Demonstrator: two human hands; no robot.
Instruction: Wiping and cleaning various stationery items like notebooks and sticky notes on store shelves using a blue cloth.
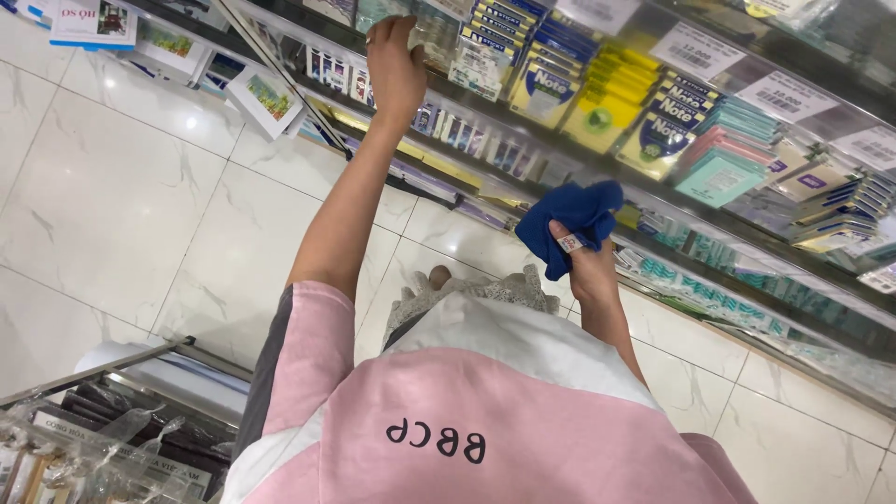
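Pale marble floor tiles [103,215] spread below both hands, and a long glass shelf [747,252] of stationery runs in front of them, slick and hard. The left hand [394,65] reaches up, fingers curled over small clear-wrapped packets [439,37] at the shelf's top, light and slippery, best pinched by their edges. The right hand [590,266], lower and nearer the body, is closed around a bunched blue cloth [569,219], soft, light and limp, gripped anywhere.

Left hand [394,65] stretched forward, fingers spread; right hand [588,266] fisted.
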